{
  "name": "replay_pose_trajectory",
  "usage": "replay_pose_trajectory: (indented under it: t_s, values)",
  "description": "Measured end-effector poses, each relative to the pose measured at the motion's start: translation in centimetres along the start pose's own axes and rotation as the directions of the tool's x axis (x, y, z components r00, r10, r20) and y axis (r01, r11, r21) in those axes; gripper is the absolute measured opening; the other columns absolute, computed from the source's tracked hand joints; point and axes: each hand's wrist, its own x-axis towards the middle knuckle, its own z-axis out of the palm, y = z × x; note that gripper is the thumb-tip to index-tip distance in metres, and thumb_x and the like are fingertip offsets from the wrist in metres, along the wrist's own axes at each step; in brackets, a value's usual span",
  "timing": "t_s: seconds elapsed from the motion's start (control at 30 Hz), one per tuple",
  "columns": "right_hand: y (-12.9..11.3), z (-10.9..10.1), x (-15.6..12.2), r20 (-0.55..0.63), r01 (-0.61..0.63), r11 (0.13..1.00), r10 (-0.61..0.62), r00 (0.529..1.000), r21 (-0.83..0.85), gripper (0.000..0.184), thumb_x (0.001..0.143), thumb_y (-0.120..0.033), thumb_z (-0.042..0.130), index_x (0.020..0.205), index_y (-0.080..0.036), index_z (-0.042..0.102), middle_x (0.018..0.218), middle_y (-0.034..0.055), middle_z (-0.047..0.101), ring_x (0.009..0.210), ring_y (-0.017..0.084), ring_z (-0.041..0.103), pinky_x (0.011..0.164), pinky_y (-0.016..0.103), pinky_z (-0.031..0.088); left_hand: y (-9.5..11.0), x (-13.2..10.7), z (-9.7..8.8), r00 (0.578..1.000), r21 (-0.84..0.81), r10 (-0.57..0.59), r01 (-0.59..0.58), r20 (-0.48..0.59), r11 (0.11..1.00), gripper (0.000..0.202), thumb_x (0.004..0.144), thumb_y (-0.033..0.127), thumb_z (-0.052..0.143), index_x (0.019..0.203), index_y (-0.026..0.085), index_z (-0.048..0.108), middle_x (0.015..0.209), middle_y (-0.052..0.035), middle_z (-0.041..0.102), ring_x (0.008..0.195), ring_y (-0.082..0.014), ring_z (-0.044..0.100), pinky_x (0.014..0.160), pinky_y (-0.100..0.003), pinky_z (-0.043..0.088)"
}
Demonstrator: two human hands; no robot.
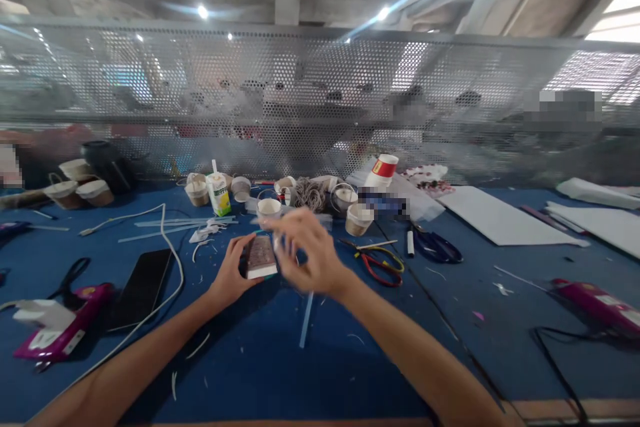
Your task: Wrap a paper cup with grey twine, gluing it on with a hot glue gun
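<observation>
My left hand (231, 273) is closed around a small flat block with a patterned brownish top (260, 257), held just above the blue table (280, 360). My right hand (305, 250) is right beside the block on its right, smeared by motion, fingers curled toward it. Whether it holds anything I cannot make out. A pale blue stick (306, 319) lies on the table under the right wrist.
Paper cups (270, 208), a small drink carton (219, 193), a twine bundle (310, 195) and a red-white cup (383, 170) stand behind. Scissors (436, 245) and pliers (380, 263) lie right. A black phone (141, 287), white cable and pink glue guns (65, 327) (597, 303) flank me. Mesh panel at back.
</observation>
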Motion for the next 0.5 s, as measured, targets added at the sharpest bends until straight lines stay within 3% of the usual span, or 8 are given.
replay_pose_trajectory:
  t_s: [0.03,0.07,0.1,0.17,0.2,0.33,0.5]
  values:
    - [2.0,-0.9,0.6,-0.079,-0.134,0.975,0.121,0.989,-0.178,0.035,0.087,-0.036,0.044,0.108,-0.017,0.063,0.092,0.0086,0.061,0.083,0.02,0.058,0.069,0.033,0.048,0.0,0.1,0.0,1.0,0.008,-0.005,0.004,0.026,1.0,0.08,0.063,0.023,0.074,0.134,0.026,0.037,0.124,-0.0081,0.045,0.116,-0.0251,0.052,0.099,-0.041,0.046]
    - [4.0,-1.8,1.1,-0.124,-0.316,0.891,0.291,0.949,-0.326,0.035,0.088,-0.04,0.044,0.101,-0.015,0.065,0.088,0.0101,0.062,0.08,0.021,0.058,0.067,0.033,0.047,-0.1,0.3,-0.1,0.998,0.023,-0.017,0.015,0.055,1.0,0.083,0.064,0.023,0.074,0.136,0.026,0.033,0.126,-0.0088,0.043,0.118,-0.0257,0.05,0.1,-0.043,0.045]
    - [5.9,-2.5,1.5,-0.138,-0.481,0.757,0.472,0.871,-0.442,0.038,0.088,-0.045,0.044,0.093,-0.013,0.066,0.083,0.0113,0.063,0.077,0.022,0.059,0.065,0.033,0.046,-0.2,0.4,-0.1,0.996,0.047,-0.038,0.035,0.076,0.998,0.086,0.065,0.025,0.074,0.138,0.026,0.03,0.128,-0.0097,0.041,0.119,-0.0269,0.049,0.102,-0.045,0.042]
    - [9.4,-3.5,1.8,-0.051,-0.638,0.497,0.764,0.643,-0.587,0.048,0.085,-0.055,0.048,0.085,-0.011,0.067,0.079,0.0148,0.066,0.078,0.026,0.063,0.066,0.033,0.046,-0.4,0.6,-0.1,0.991,0.113,-0.087,0.075,0.106,0.991,0.092,0.065,0.029,0.075,0.141,0.027,0.023,0.131,-0.0116,0.039,0.123,-0.0304,0.044,0.105,-0.05,0.037]
    - [10.7,-3.6,1.7,-0.04,-0.658,0.457,0.803,0.595,-0.598,0.052,0.083,-0.058,0.05,0.083,-0.01,0.068,0.077,0.017,0.067,0.079,0.028,0.064,0.066,0.033,0.047,-0.6,0.7,-0.1,0.988,0.143,-0.103,0.085,0.118,0.986,0.095,0.065,0.031,0.075,0.142,0.027,0.02,0.133,-0.0124,0.039,0.125,-0.0321,0.042,0.106,-0.053,0.035]
    - [13.5,-2.6,1.1,-0.045,-0.704,0.383,0.861,0.507,-0.599,0.05,0.08,-0.054,0.056,0.088,-0.007,0.07,0.086,0.022,0.07,0.089,0.033,0.066,0.069,0.034,0.048,-0.8,0.6,0.4,0.99,0.216,-0.076,0.049,0.119,0.975,0.106,0.063,0.039,0.078,0.144,0.026,0.012,0.136,-0.0152,0.037,0.128,-0.037,0.037,0.106,-0.06,0.03]
    - [13.9,-2.1,1.2,0.03,-0.696,0.42,0.867,0.497,-0.583,0.026,0.085,-0.025,0.053,0.086,-0.007,0.072,0.09,0.0211,0.073,0.091,0.028,0.068,0.071,0.029,0.049,0.3,0.5,-0.2,0.987,0.275,0.126,-0.148,0.096,0.95,0.1,0.07,0.043,0.073,0.143,0.025,0.009,0.14,-0.0179,0.032,0.133,-0.0369,0.031,0.106,-0.058,0.033]
